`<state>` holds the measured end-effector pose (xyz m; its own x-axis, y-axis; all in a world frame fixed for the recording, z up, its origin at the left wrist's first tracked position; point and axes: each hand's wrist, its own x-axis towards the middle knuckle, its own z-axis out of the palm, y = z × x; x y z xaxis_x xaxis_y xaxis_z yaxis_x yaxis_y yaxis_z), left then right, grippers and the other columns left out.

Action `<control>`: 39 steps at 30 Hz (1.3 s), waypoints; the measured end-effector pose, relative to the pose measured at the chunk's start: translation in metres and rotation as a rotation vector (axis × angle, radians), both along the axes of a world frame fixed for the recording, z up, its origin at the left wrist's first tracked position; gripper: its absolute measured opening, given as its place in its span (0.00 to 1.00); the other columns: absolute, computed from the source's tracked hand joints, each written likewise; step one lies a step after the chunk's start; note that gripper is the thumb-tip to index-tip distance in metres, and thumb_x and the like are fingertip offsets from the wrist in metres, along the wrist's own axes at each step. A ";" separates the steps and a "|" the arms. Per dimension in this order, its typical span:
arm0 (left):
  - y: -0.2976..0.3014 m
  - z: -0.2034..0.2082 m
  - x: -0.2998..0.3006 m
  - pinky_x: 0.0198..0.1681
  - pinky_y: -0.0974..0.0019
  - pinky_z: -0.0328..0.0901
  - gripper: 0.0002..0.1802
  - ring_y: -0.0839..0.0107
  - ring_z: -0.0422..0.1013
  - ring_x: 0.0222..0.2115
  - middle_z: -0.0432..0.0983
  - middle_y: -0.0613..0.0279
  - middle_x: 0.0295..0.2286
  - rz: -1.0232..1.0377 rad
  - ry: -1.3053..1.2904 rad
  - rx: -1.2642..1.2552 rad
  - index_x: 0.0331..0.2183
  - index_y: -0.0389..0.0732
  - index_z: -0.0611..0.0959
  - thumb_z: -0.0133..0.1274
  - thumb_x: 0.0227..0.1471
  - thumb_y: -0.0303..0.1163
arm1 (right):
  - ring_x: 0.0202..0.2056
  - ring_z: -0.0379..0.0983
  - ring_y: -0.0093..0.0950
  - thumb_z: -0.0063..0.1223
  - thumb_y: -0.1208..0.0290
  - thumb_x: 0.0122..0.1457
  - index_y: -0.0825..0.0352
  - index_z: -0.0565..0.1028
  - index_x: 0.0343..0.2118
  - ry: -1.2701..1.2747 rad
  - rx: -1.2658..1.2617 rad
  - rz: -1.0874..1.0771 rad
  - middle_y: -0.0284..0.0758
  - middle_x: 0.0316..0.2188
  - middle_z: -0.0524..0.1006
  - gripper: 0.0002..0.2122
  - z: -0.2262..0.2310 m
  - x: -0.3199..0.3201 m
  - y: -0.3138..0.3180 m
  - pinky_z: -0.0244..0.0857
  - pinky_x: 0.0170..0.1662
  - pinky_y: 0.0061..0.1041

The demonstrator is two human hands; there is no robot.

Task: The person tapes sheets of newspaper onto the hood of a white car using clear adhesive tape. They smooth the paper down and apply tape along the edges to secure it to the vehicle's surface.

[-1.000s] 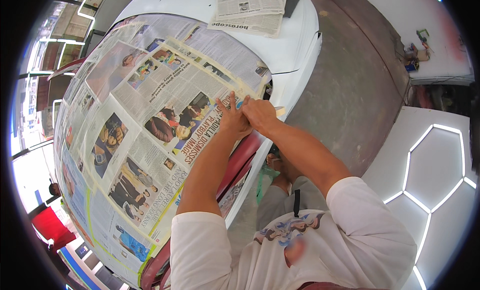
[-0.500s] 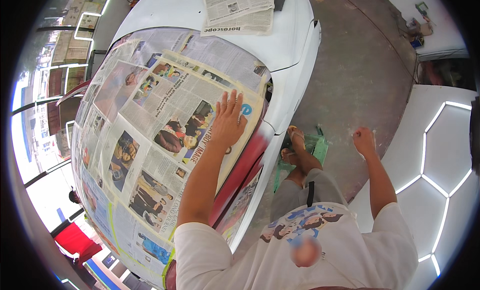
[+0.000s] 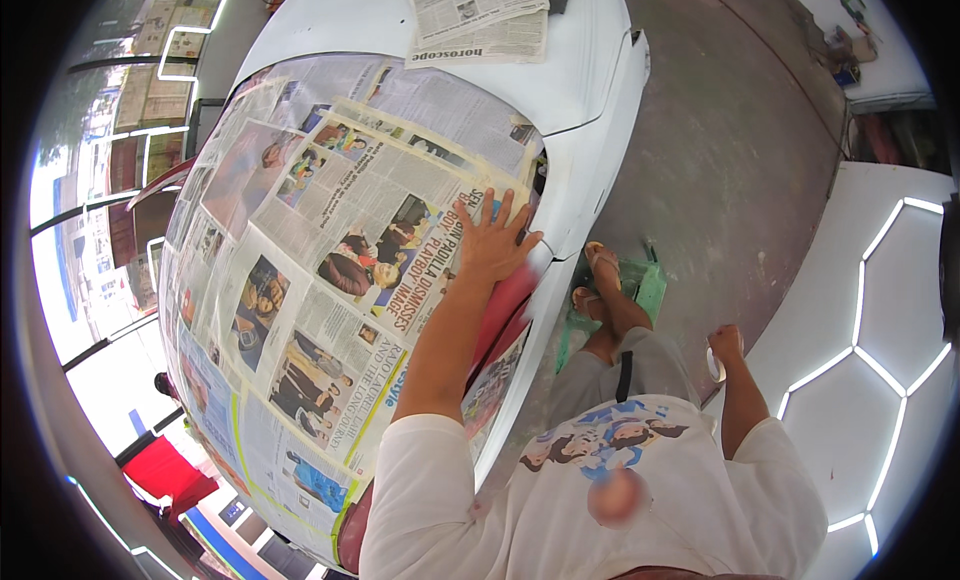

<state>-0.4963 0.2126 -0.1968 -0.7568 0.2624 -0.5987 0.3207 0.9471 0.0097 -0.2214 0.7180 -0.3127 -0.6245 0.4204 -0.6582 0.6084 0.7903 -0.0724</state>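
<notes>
My left hand lies with its fingers spread at the right edge of a newspaper sheet, beside a red strip of car body. Several taped newspaper sheets cover the car's glass. Strips of pale masking tape run along their edges. Away from the car, my right hand is closed at my right side. From it hangs a whitish ring that looks like a roll of tape, partly hidden by the hand.
White car bodywork curves along the right of the papers. Loose newspapers lie on the far white panel. My feet stand on a green stool on the grey floor. A white wall with hexagonal lights rises at right.
My left hand has slid right across the paper to its edge, fingers spreading wider. My right hand has come lower, and the whitish ring now shows beside it.
</notes>
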 end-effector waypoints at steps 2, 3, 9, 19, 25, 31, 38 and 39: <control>0.001 -0.003 0.007 0.71 0.28 0.30 0.39 0.50 0.35 0.74 0.44 0.60 0.73 -0.036 0.014 0.096 0.71 0.58 0.59 0.33 0.67 0.65 | 0.29 0.82 0.46 0.59 0.67 0.47 0.67 0.84 0.27 0.064 -0.016 0.002 0.46 0.23 0.81 0.09 0.005 -0.016 -0.003 0.75 0.37 0.42; -0.002 -0.001 0.009 0.71 0.30 0.30 0.39 0.50 0.35 0.73 0.44 0.60 0.73 -0.053 0.021 0.144 0.71 0.59 0.58 0.34 0.67 0.65 | 0.28 0.82 0.45 0.60 0.68 0.48 0.68 0.84 0.27 0.095 -0.023 0.006 0.46 0.22 0.81 0.09 0.010 -0.024 -0.004 0.75 0.36 0.42; -0.042 0.004 0.035 0.73 0.35 0.29 0.45 0.52 0.34 0.74 0.41 0.52 0.73 0.354 0.191 0.048 0.72 0.44 0.51 0.31 0.68 0.63 | 0.21 0.79 0.37 0.59 0.71 0.52 0.71 0.82 0.26 0.174 -0.152 -0.130 0.44 0.18 0.79 0.07 0.025 -0.056 0.006 0.72 0.28 0.37; 0.000 -0.028 0.000 0.73 0.42 0.38 0.44 0.47 0.44 0.72 0.46 0.44 0.71 0.281 0.116 0.383 0.71 0.43 0.55 0.38 0.67 0.62 | 0.21 0.79 0.33 0.57 0.72 0.54 0.71 0.82 0.28 0.251 -0.200 -0.046 0.42 0.20 0.80 0.07 -0.007 -0.006 0.040 0.71 0.28 0.35; 0.092 -0.011 0.089 0.71 0.48 0.50 0.38 0.42 0.52 0.68 0.51 0.41 0.69 0.197 0.114 0.898 0.69 0.43 0.60 0.49 0.66 0.50 | 0.31 0.81 0.33 0.60 0.67 0.58 0.66 0.83 0.38 0.239 -0.184 -0.063 0.43 0.28 0.82 0.09 0.039 -0.006 0.030 0.73 0.34 0.33; 0.087 0.036 0.201 0.63 0.51 0.63 0.33 0.47 0.66 0.60 0.63 0.47 0.64 0.327 -0.116 0.942 0.65 0.43 0.69 0.54 0.63 0.44 | 0.34 0.81 0.38 0.60 0.70 0.59 0.67 0.79 0.45 0.252 -0.354 -0.215 0.47 0.38 0.82 0.12 0.057 -0.029 0.018 0.73 0.37 0.38; 0.023 0.068 0.233 0.61 0.51 0.65 0.31 0.48 0.68 0.59 0.69 0.50 0.62 0.527 -0.053 0.735 0.62 0.43 0.74 0.56 0.61 0.42 | 0.45 0.79 0.41 0.63 0.72 0.57 0.66 0.79 0.48 0.483 -0.221 0.022 0.45 0.44 0.81 0.15 0.025 -0.069 0.022 0.71 0.50 0.37; 0.017 0.074 0.235 0.62 0.50 0.64 0.31 0.48 0.67 0.60 0.69 0.49 0.62 0.551 0.036 0.721 0.62 0.43 0.74 0.56 0.61 0.42 | 0.47 0.78 0.42 0.63 0.72 0.57 0.66 0.79 0.48 0.499 -0.159 0.061 0.45 0.45 0.80 0.16 0.030 -0.074 0.019 0.70 0.52 0.38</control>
<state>-0.2609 0.2295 -0.1233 -0.9012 0.1595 -0.4029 -0.1641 0.7348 0.6581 -0.2952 0.7366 -0.2830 -0.8983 0.2931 -0.3273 0.4229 0.7789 -0.4631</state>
